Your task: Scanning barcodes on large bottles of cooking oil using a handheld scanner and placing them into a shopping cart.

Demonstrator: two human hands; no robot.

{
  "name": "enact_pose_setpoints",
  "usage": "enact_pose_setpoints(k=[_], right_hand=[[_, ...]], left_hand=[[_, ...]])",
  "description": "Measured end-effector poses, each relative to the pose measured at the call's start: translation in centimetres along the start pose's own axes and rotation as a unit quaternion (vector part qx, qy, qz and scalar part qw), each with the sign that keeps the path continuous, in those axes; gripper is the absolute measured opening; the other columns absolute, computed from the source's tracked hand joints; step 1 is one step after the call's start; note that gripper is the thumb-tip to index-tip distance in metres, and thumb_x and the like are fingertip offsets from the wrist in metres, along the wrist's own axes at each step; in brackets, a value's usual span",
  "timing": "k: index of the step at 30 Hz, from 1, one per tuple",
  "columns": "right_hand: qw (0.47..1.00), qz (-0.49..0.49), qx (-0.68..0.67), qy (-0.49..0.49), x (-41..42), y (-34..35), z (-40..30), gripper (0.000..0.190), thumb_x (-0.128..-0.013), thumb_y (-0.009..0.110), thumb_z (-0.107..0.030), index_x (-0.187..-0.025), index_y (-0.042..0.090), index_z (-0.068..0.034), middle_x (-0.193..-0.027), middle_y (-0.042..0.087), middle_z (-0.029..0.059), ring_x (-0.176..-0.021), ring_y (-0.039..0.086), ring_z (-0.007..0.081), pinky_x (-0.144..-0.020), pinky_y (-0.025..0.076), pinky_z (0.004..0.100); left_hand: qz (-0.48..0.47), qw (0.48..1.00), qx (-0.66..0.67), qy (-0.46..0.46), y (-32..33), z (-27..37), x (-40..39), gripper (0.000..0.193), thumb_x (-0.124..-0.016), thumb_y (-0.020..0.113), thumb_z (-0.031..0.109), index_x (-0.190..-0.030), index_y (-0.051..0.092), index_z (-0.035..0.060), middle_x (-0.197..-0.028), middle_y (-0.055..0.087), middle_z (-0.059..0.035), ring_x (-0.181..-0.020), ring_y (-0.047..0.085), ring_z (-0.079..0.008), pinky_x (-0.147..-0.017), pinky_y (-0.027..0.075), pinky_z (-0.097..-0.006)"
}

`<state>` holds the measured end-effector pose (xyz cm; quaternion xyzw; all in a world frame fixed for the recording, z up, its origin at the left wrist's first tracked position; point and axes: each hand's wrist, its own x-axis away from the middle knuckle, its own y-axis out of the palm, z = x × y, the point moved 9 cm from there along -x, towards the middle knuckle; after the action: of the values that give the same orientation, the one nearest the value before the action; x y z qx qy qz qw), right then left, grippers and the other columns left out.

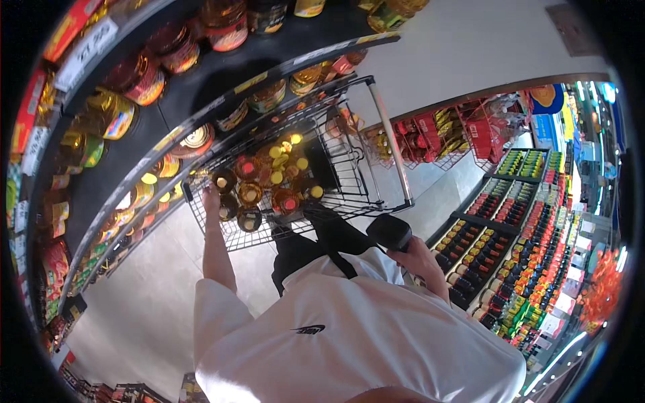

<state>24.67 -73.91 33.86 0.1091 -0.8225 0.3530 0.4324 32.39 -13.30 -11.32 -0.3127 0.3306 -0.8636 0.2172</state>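
Observation:
Before me stands a wire shopping cart (352,171) holding several bottles (249,193) with yellow, red and pale caps. At the cart's left end, my left hand (210,195) is by the rim, next to the dark-capped bottles; its fingers are blurred, so whether it grips the rim or a bottle cannot be told. My right hand (415,254) is closed around a black handheld device (389,231) with a broad rounded head, held to the right of the cart below its handle (390,138).
Dark store shelves (176,106) with oil bottles curve along the left and top. A tiered rack of sauce bottles (484,247) stands at the right. Red hanging baskets (428,136) with packaged goods line the white wall beyond the cart. Pale floor tiles (141,287) show at lower left.

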Motion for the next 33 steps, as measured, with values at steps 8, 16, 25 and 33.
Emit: enact_pose_setpoints(k=[8,16,25,33], right_hand=[[0.997,0.038,-0.016,-0.060,-8.1,-5.6,-0.1,0.039,-0.081,0.073,-0.036,-0.095,0.068,0.001,-0.068,0.067,0.0093,-0.064,0.067,0.0194,-0.062,0.051,0.0368],[0.974,0.059,-0.187,-0.112,-9.1,-11.6,4.2,0.027,-0.081,0.074,-0.021,-0.096,0.069,0.001,-0.070,0.067,0.0068,-0.062,0.064,0.0145,-0.058,0.049,0.0325],[0.894,0.144,-0.425,0.015,-11.1,-12.4,13.8,0.018,-0.081,0.069,-0.010,-0.095,0.063,-0.001,-0.069,0.062,0.0048,-0.059,0.061,0.0131,-0.056,0.049,0.0289],[0.891,0.130,-0.435,-0.014,-12.9,-12.3,13.4,0.018,-0.081,0.069,-0.013,-0.092,0.063,0.000,-0.068,0.062,0.0051,-0.059,0.061,0.0133,-0.055,0.047,0.0281]], left_hand=[[-0.026,0.946,0.218,0.240,1.1,32.6,13.0,0.046,-0.091,0.073,0.027,-0.123,0.056,-0.0012,-0.105,0.065,-0.0148,-0.098,0.062,-0.0251,-0.089,0.049,-0.0392],[-0.059,0.875,0.212,0.430,5.1,79.8,15.0,0.086,-0.080,0.079,0.050,-0.135,0.047,-0.0070,-0.128,0.059,-0.0273,-0.117,0.061,-0.0326,-0.095,0.050,-0.0396],[-0.305,0.913,0.076,0.260,18.7,97.8,7.9,0.088,-0.086,0.057,0.068,-0.147,0.046,0.0053,-0.150,0.046,-0.0172,-0.140,0.041,-0.0272,-0.115,0.029,-0.0388],[-0.177,0.932,0.101,0.299,15.5,94.6,7.1,0.079,-0.088,0.055,0.065,-0.139,0.055,0.0041,-0.138,0.058,-0.0145,-0.128,0.051,-0.0250,-0.109,0.034,-0.0356]])
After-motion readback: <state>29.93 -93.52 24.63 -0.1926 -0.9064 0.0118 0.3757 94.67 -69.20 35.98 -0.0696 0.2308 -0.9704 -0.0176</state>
